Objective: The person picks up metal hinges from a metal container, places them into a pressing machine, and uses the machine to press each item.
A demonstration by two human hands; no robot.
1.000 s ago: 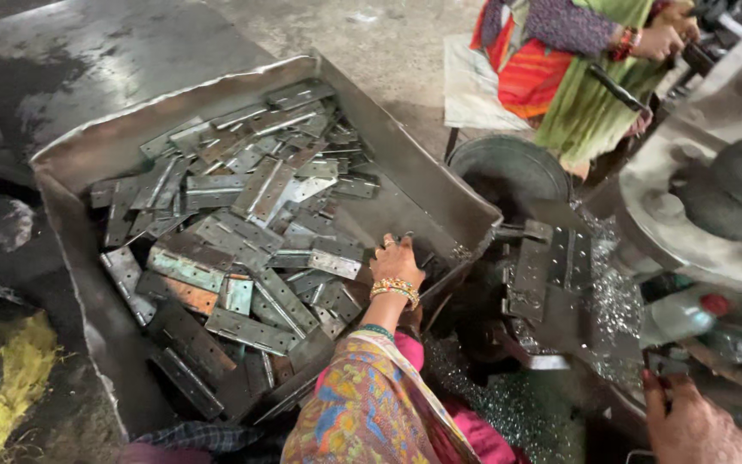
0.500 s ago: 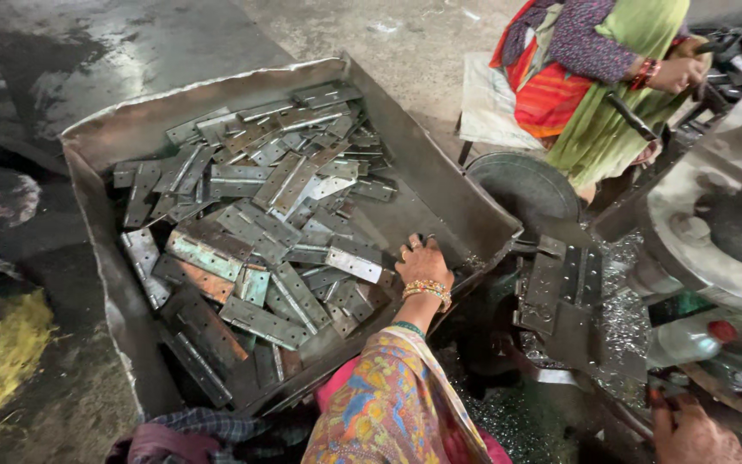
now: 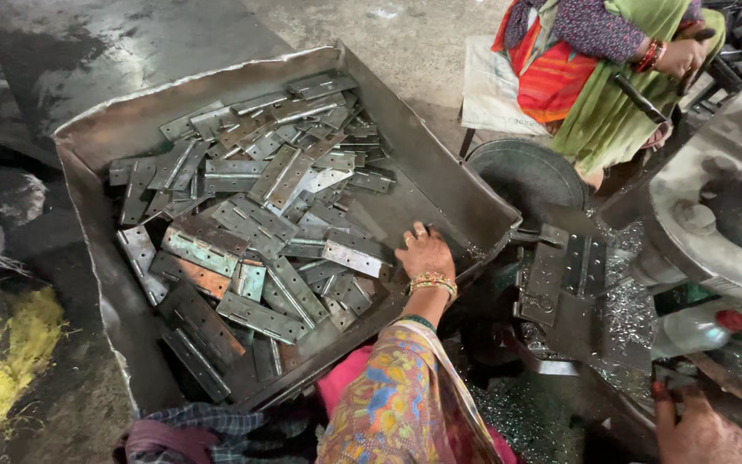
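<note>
Our left hand [image 3: 425, 253] has slid toward the metal tray's [image 3: 440, 176] right edge, fingers spread flat on a hinge plate [image 3: 352, 259], not gripping yet. Right hand [image 3: 697, 430] low by the machine, grip can't tell.

Dim, flat daylight; sharp, wide-angle edges.

Flat grey metal hinges [image 3: 255, 215], some rust-tinged, lie heaped at crossed angles across the far and middle floor of the sheet-metal tray [image 3: 440, 172], with one pale hinge [image 3: 352, 258] near the right wall, apparently just beside the fingertips.
</note>
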